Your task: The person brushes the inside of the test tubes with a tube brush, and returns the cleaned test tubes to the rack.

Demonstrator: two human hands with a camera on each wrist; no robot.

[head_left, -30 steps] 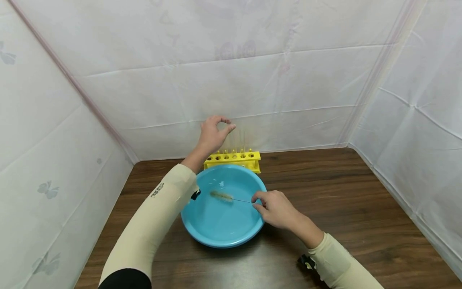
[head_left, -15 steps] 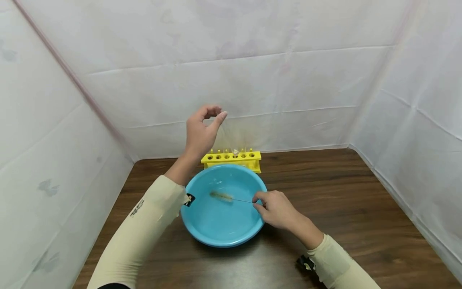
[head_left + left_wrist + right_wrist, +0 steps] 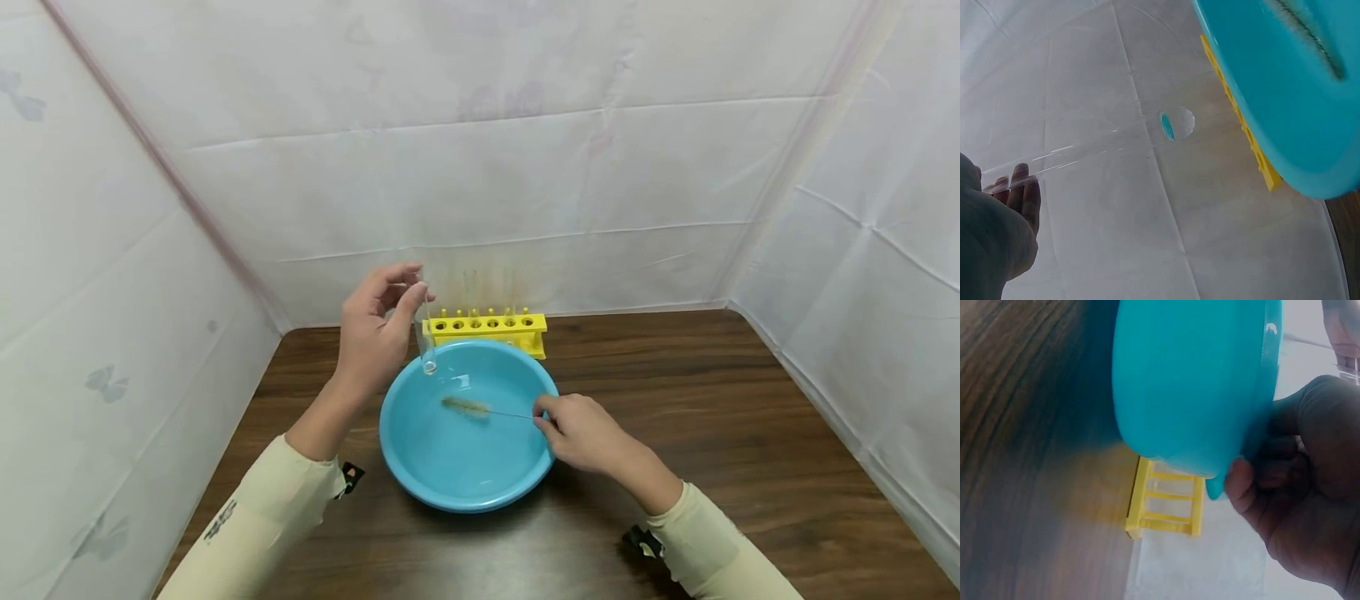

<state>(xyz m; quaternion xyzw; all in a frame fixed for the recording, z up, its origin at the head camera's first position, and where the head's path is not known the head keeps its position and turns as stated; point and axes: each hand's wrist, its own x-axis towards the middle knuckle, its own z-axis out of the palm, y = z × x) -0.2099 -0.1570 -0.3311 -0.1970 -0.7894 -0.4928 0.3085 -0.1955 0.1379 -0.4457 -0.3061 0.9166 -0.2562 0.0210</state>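
Sheeting [image 3: 487, 183]: white, creased, forms the back and both sides.
Table [image 3: 675, 367]: dark wood grain.
Basin [image 3: 450, 467]: round, blue, on the table, mid-view.
Rack [image 3: 483, 333]: yellow, just behind the basin, one row of six holes.
Left hand [image 3: 378, 329]: raised left of the rack – pinching a test tube [image 3: 426, 337] near its top.
Right hand [image 3: 581, 429]: at the basin's right rim, pinching a brush [image 3: 467, 407] by its wire handle – can't tell if it touches the rim.
Brush: bristles within the basin's outline, pointing left; contact with the bottom unclear.
Test tube: clear, slightly tilted, rounded end down; overlaps the basin's back-left rim in head view, apart from it in left wrist view.
Racked tubes [image 3: 471, 292]: two, clear, upright.
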